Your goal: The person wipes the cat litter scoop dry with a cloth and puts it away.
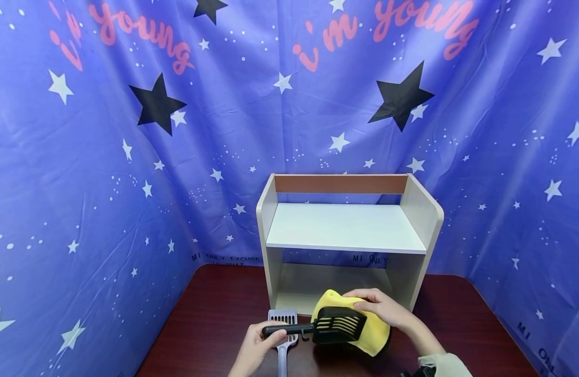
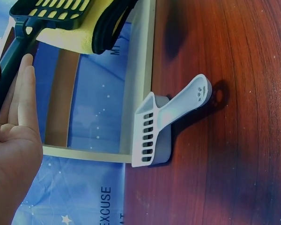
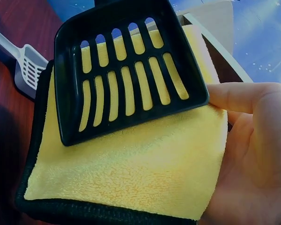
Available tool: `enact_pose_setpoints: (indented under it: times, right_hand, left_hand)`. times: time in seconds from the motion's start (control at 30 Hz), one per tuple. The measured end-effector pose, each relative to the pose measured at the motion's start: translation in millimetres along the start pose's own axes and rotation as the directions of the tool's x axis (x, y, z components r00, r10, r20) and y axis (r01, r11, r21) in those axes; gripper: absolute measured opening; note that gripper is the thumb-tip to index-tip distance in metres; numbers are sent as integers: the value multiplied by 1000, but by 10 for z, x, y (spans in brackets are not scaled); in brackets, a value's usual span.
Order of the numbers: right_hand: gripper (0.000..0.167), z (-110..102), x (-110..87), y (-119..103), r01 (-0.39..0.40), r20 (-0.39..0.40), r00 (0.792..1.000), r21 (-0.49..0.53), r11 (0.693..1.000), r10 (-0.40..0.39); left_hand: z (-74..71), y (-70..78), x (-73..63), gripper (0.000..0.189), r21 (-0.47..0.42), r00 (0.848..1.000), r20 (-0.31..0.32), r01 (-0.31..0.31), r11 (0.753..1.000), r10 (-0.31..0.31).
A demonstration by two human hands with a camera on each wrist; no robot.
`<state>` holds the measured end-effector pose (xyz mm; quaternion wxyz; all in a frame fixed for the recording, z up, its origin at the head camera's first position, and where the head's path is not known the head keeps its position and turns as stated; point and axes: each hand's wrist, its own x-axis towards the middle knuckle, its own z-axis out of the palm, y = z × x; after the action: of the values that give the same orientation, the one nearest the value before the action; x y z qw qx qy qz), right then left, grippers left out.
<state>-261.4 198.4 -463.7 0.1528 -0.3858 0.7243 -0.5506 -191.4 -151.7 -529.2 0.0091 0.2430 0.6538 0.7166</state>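
Observation:
My left hand (image 1: 255,346) grips a black slotted litter scoop (image 1: 323,325) by its handle, holding it above the table. My right hand (image 1: 386,308) holds a yellow cloth (image 1: 375,337) with a black edge behind the scoop's slotted head. In the right wrist view, the thumb meets the corner of the black scoop (image 3: 65,93), and yellow shows through the slots. Below the left hand, a grey slotted litter scoop (image 2: 185,108) lies on the table, its head toward the shelf and its handle toward me.
A two-level shelf (image 1: 346,225) with pale side panels and a brown back rail stands at the back of the dark red wooden table (image 1: 214,314). Blue curtain (image 1: 242,131) printed with stars surrounds the table's back and sides.

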Motion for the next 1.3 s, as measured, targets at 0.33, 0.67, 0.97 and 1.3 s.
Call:
enact_pose_setpoints:
  times: [0.33,0.67,0.97,1.3]
  right_hand:
    - [34,-45,-107,-10,-14,-51,999,-24,1000,13]
    - [34,-83,-200,25,-54,-81,995,-39,998,50]
    - [33,-105,-262,48,-28,-89,996,-38,999,25]
    - [32,-137,-327,73,-26,-110,994,-41,999,21]
  left_hand:
    - [-26,6,-17,31,10,998,-55,-3,1000,4]
    - [-62,-8,-25,31,1,996,-85,-6,1000,6]
    - [-90,-8,-32,30,15,995,-94,-26,1000,27]
    - [-97,12,-28,33,8,989,-145,26,1000,-25]
